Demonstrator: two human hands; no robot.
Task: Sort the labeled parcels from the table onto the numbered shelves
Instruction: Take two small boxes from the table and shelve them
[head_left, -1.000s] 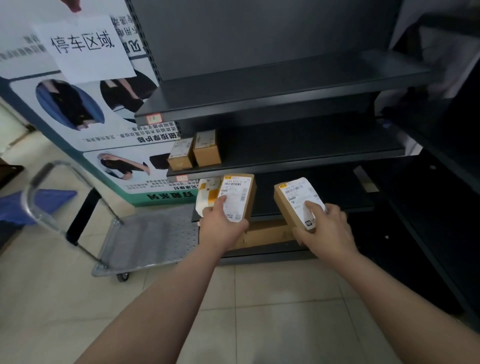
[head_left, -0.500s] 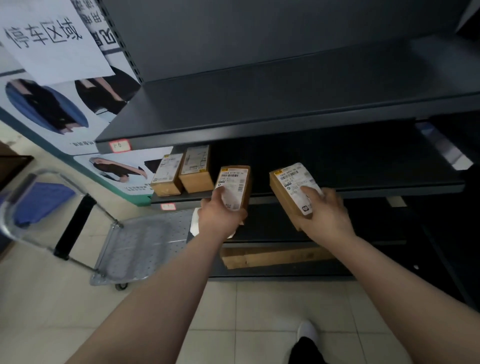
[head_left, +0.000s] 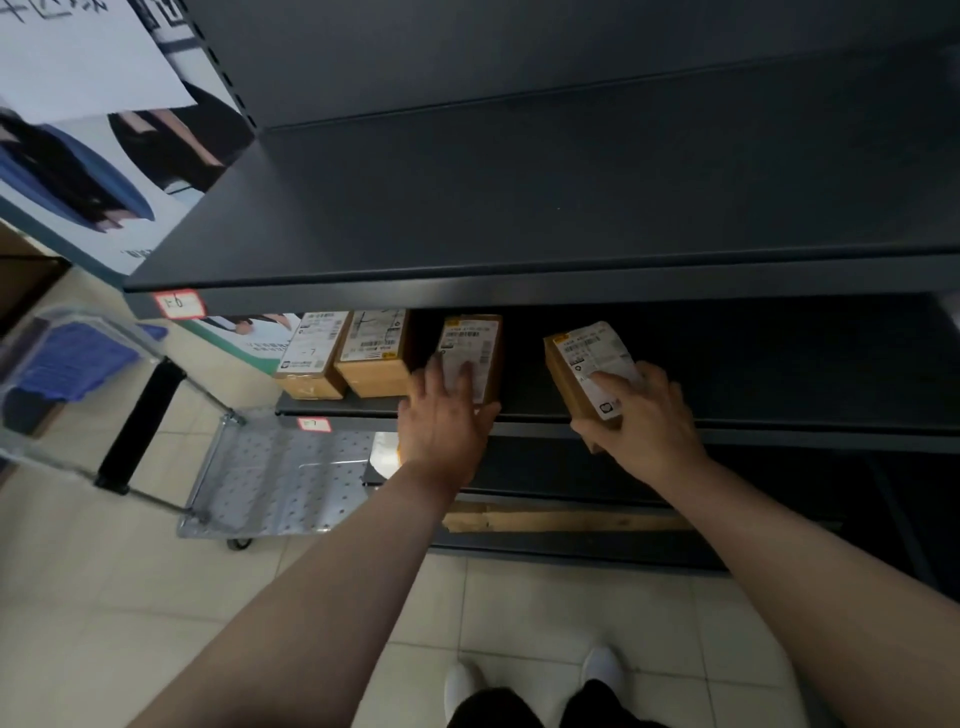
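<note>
Head view: your left hand (head_left: 447, 415) lies flat on a brown parcel (head_left: 475, 353) near the middle of the frame, fingers spread over its white label. That parcel sits on the dark shelf (head_left: 727, 410). Your right hand (head_left: 641, 415) is closed around a second parcel (head_left: 582, 371), tilted at the shelf's front edge. Left of them, two more boxes (head_left: 343, 358) stand side by side on the same shelf. A metal cart (head_left: 280, 467) waits on the floor at lower left.
</note>
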